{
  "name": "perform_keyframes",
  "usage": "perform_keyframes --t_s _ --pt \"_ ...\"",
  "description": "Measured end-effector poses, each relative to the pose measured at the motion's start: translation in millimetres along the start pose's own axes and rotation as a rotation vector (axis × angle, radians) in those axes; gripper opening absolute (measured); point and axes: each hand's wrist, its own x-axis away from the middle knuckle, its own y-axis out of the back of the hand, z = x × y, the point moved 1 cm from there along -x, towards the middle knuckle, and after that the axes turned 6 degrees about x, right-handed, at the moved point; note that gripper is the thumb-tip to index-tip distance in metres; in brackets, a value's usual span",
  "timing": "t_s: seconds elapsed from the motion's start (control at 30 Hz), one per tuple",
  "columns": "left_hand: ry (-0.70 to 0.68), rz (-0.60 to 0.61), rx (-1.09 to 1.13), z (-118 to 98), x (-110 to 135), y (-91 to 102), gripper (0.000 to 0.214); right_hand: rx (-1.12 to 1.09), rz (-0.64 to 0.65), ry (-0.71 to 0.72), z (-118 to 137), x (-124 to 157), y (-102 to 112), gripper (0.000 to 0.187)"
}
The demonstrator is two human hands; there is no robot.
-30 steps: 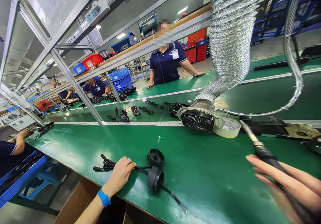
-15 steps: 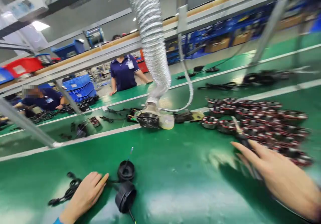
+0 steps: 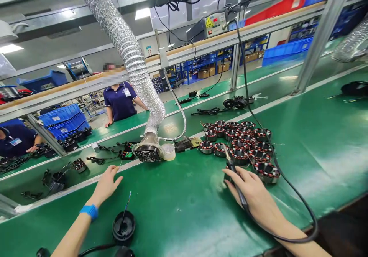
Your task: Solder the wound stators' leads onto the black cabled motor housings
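Observation:
My right hand grips a soldering iron by its dark handle, its tip pointing up beside the motor stators. These are rings with copper-red windings, grouped on the green bench. My left hand, with a blue wristband, is stretched out over the bench, thumb apart from the fingers, near a thin wire hanging from a green circuit board. Whether the fingertips touch that wire I cannot tell. Below it lies a round black housing with thin wires standing up out of it.
A fume fan hangs on a silver duct over the bench divider. Beside it stands a small pale tub. The iron's cable loops around my right forearm. Two people in navy shirts are across the bench.
My left hand has left the black housings and moved forward toward the circuit board. The view has swung to the right. My right hand still holds the soldering iron by the stators.

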Motion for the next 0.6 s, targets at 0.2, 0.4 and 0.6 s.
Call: perform_keyframes --t_s 0.2,0.4,0.6 --pt "0.162 0.175 -0.047 -3.1 -38.0 -33.0 0.036 -0.341 0.089 -0.002 55.4 5.6 -2.3 0.031" --pt "0.131 0.189 -0.058 -6.1 -33.5 -28.5 0.025 -0.692 0.345 0.266 110.8 -19.2 14.0 0.066" --pt "0.036 0.063 0.084 -18.3 2.4 -15.1 0.022 -0.738 0.206 0.166 141.9 -27.0 16.5 0.044"
